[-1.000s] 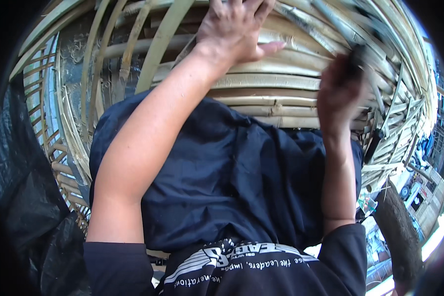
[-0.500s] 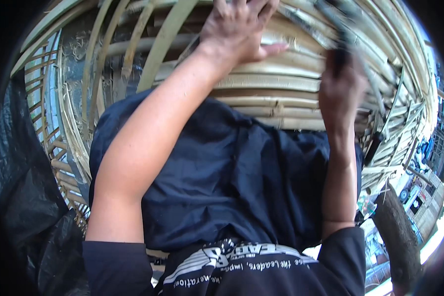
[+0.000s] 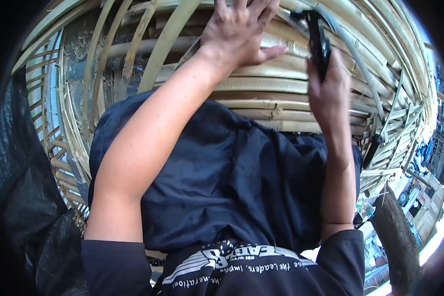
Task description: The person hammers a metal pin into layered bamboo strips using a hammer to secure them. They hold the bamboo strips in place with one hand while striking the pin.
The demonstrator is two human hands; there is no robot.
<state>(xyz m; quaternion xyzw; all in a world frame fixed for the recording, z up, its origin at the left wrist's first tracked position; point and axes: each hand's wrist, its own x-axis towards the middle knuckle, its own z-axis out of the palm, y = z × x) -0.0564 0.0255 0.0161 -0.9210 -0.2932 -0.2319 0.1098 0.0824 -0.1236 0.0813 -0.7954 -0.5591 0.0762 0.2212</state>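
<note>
My left hand [image 3: 236, 37] lies flat with spread fingers on the split bamboo slats [image 3: 271, 86], its fingertips running to the picture's upper edge. To its right, my right hand [image 3: 330, 93] is wrapped around the dark handle of a hammer [image 3: 318, 47]. The hammer's head points up and to the left, close over the slats and near my left hand. Whether it touches the bamboo I cannot tell. Dark cloth [image 3: 217, 167] covers my lap just below the slats.
A black-handled tool with a thin blade [image 3: 373, 148] lies by the right ends of the slats. Loose bamboo strips [image 3: 165, 42] cross at upper left. Black plastic sheeting [image 3: 29, 187] hangs at left; a thick wooden post [image 3: 397, 237] stands at lower right.
The hammer and my right hand have shifted left, towards my left hand, and are less blurred. My left hand stays in place.
</note>
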